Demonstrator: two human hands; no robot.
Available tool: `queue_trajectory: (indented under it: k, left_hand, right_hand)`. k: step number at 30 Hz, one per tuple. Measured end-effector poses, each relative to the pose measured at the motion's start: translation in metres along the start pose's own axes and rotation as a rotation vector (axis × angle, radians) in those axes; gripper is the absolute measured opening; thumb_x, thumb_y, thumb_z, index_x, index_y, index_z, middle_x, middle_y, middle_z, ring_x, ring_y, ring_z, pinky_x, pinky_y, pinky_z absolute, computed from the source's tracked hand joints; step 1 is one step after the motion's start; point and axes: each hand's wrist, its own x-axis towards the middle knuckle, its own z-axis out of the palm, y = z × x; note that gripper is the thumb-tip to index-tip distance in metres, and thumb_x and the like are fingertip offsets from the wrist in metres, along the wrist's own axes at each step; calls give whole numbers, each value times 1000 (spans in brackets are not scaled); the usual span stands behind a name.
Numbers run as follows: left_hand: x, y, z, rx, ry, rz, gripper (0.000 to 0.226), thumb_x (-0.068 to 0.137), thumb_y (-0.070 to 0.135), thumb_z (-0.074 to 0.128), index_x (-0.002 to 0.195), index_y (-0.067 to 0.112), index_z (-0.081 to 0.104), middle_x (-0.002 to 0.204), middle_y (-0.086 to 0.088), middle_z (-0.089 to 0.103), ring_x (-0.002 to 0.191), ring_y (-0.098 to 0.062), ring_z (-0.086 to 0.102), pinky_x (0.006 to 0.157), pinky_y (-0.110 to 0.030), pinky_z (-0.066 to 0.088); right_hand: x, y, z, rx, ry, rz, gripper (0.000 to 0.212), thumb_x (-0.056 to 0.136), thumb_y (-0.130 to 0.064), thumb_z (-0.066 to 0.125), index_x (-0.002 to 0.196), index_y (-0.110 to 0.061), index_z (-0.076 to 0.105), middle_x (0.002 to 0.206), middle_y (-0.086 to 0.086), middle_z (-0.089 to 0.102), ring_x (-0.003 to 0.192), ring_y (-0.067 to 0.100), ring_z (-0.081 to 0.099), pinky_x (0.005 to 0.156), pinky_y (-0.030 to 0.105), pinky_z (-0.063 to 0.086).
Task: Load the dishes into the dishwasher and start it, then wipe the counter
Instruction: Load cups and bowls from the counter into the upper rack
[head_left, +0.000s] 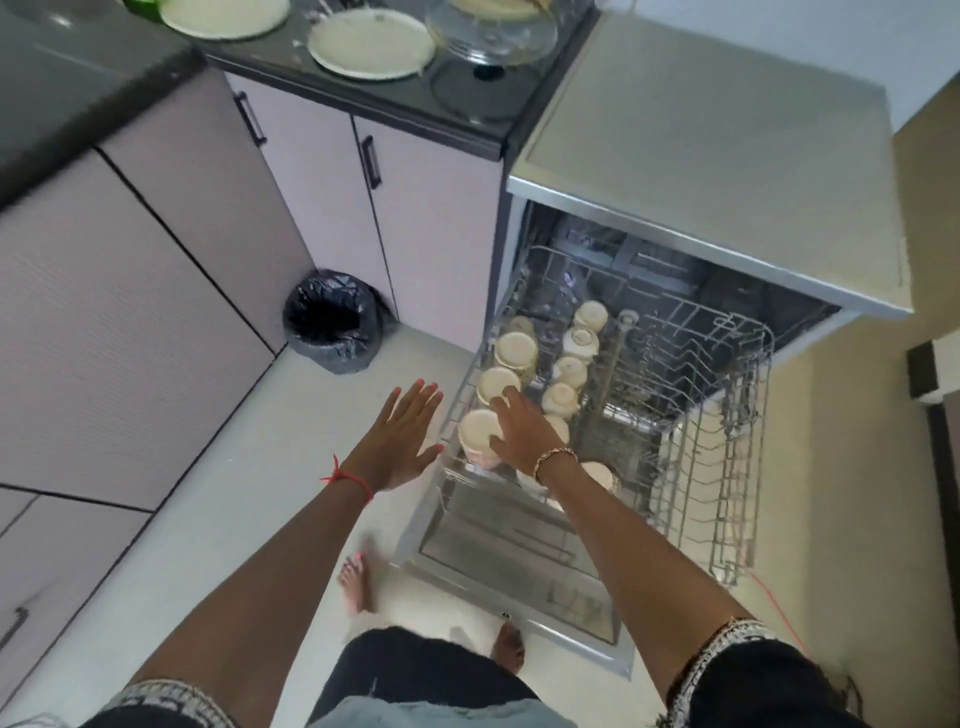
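Note:
The dishwasher (727, 171) stands open with its door (519, 566) folded down and the upper wire rack (727, 415) pulled out. Several cream cups (514, 353) sit upside down in two rows on the rack's left side. My right hand (524, 431) reaches over the nearest cups, its fingers spread and resting on a cream cup (478, 431) at the rack's front left corner. My left hand (405, 431) hovers open, fingers straight, just left of the rack and touching nothing. Two cream plates (371, 44) lie on the dark counter (311, 67).
A glass bowl (493, 36) and a glass lid (483, 93) sit on the counter beside the dishwasher. A bin lined with a black bag (330, 322) stands on the floor in the cabinet corner. Pink cabinets (130, 260) run along the left. My bare feet are by the door.

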Motion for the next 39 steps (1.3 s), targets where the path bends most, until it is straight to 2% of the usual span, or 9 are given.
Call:
queue_trajectory:
  k: [3,7,9,12,17,22,27,33,39]
  left_hand:
    - [-4,-50,-7,-42,5,-42,72,88,48,29,137,-3,41,143,-19,41,134,-37,36,106,-54,18]
    - [-15,-133,-22,-68,38,-63,79,88,53,17,147,1,18,155,-14,16,144,-31,8,114,-38,-8]
    - [-21,-175,-27,-83,84,-93,75,92,52,23,148,2,14,156,-13,12,145,-28,3,114,-35,-12]
    - [-27,-231,-35,-64,83,-100,71,97,46,33,149,4,10,157,-10,6,146,-26,-2,114,-37,-11]
    - [-18,-305,-57,-120,185,-140,91,77,58,6,147,1,19,156,-13,15,145,-28,5,111,-33,-14]
    - [15,-361,-83,-157,189,-207,69,97,38,40,148,4,9,158,-9,4,146,-24,-4,115,-37,-12]
    - [67,-415,-104,-163,229,-222,67,96,34,45,147,2,15,156,-11,11,146,-26,-1,116,-40,-8]
    - [142,-475,-126,-205,356,-214,57,92,25,54,140,0,35,147,-14,33,142,-30,18,117,-41,0]
    - [231,-524,-167,-221,411,-239,59,86,33,53,134,-2,43,140,-17,42,137,-33,30,115,-45,10]
  right_hand:
    - [38,-35,-11,-21,-7,-21,52,90,-22,50,135,-1,34,145,18,26,131,32,31,104,42,35]
    - [95,-86,-25,-22,3,-24,51,92,-22,49,136,-2,33,147,17,21,134,32,29,106,42,33]
    - [123,-111,-32,-33,15,-32,50,92,-25,49,135,-2,34,145,16,23,132,31,30,106,42,34]
    - [158,-140,-45,-18,40,-20,49,92,-25,48,134,-2,36,143,15,26,129,31,34,103,41,37]
    - [208,-170,-70,-66,53,-44,46,92,-22,48,132,-2,38,141,16,29,126,32,36,100,41,39]
    - [266,-183,-109,-102,144,-66,44,93,-23,49,131,-2,41,139,16,33,124,31,39,99,39,40]
    - [333,-181,-148,-115,209,-123,43,94,-24,47,131,-4,42,141,15,33,124,29,40,100,37,40]
    - [414,-162,-204,-132,277,-206,44,93,-31,50,128,-5,49,139,13,38,118,27,49,96,33,40]
    - [500,-129,-282,-72,385,-208,40,89,-25,57,120,0,55,128,18,48,114,33,50,96,40,45]
